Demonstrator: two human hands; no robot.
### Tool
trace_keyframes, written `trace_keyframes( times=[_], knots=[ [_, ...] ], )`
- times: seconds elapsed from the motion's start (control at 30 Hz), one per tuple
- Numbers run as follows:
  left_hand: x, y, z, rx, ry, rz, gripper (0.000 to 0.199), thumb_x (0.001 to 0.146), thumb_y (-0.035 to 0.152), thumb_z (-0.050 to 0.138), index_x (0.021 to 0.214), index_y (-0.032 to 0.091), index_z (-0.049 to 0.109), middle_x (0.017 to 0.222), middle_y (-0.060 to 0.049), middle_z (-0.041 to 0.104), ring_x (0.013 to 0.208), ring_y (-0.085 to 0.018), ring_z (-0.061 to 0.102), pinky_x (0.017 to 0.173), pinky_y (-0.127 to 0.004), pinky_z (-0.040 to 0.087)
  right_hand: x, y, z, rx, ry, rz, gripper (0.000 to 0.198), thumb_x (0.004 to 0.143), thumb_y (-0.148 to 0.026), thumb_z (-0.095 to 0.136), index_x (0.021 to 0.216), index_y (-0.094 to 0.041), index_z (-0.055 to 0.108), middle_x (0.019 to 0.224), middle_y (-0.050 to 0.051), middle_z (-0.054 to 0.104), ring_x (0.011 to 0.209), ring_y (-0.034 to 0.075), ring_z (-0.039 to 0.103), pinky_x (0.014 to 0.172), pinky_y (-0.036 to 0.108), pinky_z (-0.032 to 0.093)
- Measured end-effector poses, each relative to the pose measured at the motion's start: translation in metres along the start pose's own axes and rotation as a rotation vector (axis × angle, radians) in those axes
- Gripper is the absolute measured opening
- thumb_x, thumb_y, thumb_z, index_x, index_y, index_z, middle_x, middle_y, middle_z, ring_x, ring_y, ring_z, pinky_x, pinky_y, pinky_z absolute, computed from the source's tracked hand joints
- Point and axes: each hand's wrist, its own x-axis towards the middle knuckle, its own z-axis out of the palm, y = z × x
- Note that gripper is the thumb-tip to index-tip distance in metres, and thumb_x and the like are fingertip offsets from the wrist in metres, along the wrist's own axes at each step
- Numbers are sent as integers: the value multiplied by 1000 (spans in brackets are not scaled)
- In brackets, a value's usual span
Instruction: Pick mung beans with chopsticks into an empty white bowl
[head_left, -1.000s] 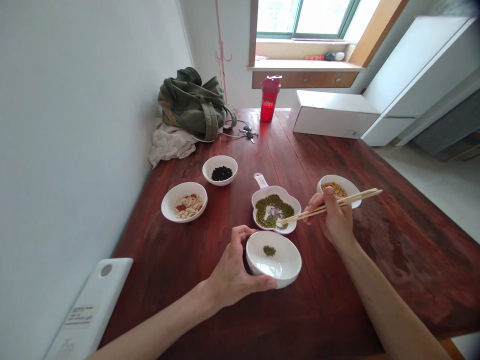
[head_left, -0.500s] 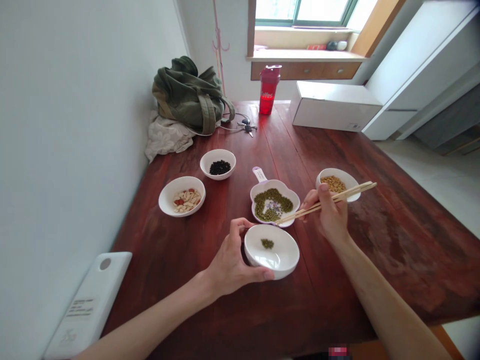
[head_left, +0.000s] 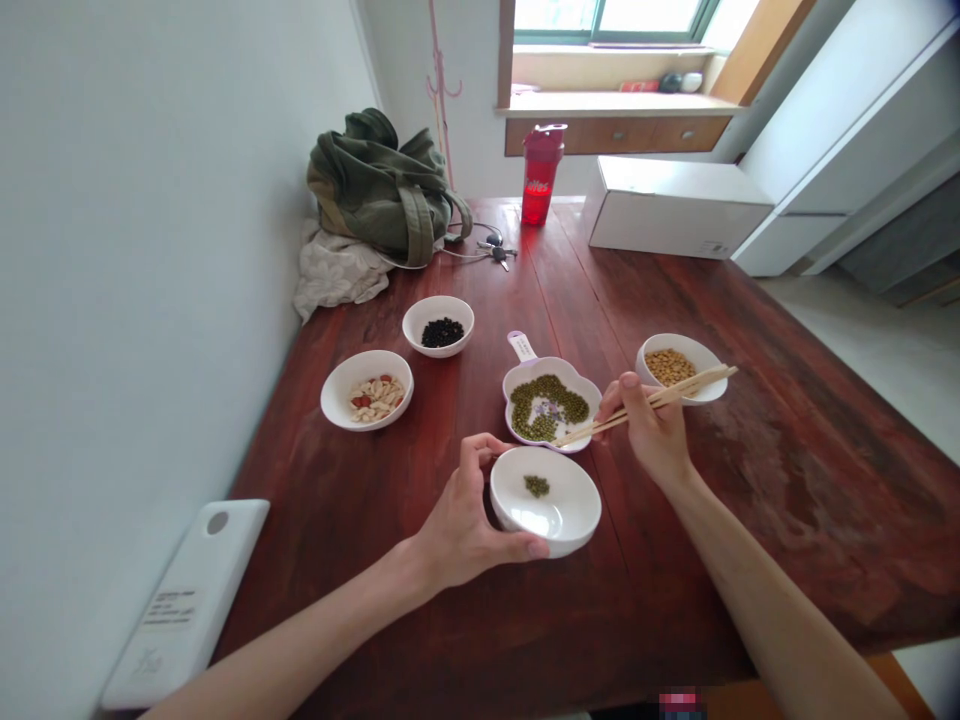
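Observation:
My left hand (head_left: pixel 469 515) is closed round the left side of a white bowl (head_left: pixel 555 520), which tilts a little. A small heap of mung beans (head_left: pixel 536 486) lies inside that bowl. In my right hand (head_left: pixel 651 430) is a pair of wooden chopsticks (head_left: pixel 679 388), their tips reaching down to the near rim of a flower-shaped dish (head_left: pixel 587 376) with a short handle. More green mung beans (head_left: pixel 551 392) ring the dish's patterned bottom. Whether the tips pinch a bean is too small to tell.
Around the dark red table (head_left: pixel 420 650) stand a bowl of yellow beans (head_left: pixel 667 366), a bowl of black beans (head_left: pixel 442 332) and a bowl of pale seeds (head_left: pixel 375 397). Farther back are a green bag (head_left: pixel 375 190), keys (head_left: pixel 496 250), a red bottle (head_left: pixel 540 175) and a white box (head_left: pixel 675 215).
My right hand has shifted slightly left, and the chopsticks' rear ends have come left with it. The left hand's hold on the bowl is unchanged. The whole view has shifted a little.

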Motion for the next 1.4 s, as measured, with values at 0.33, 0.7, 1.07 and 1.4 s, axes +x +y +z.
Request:
trace_keyframes(
  times=[0.33,0.7,1.07,1.4],
  knots=[
    [-1,-4,0,-19,4,6,105,67,70,109,137,26,44,143,-11,69,131,-32,68,111,-45,49,5,6,-9,116,75,-81,64,110,-66,61,65,-23,75,63,6,74,54,18,71,47,29,56],
    [1,0,-3,-10,-36,-57,102,65,56,111,142,22,54,135,-10,76,120,-33,75,105,-43,56,1,10,-1,79,-28,-39,68,105,-71,66,61,-20,75,55,5,68,43,15,63,42,27,51],
    [0,-1,-4,-1,-40,-41,101,66,55,111,143,23,53,139,-11,75,121,-35,74,106,-44,56,4,5,-8,33,71,-146,63,110,-65,62,65,-22,76,63,5,72,50,18,66,48,32,53],
    [1,-5,-5,1,-52,-24,101,66,52,111,144,24,54,135,-8,76,118,-33,75,105,-42,55,5,-1,-18,-353,-95,-344,67,113,-65,54,65,-25,80,62,4,71,56,18,66,55,33,50]
  ],
)
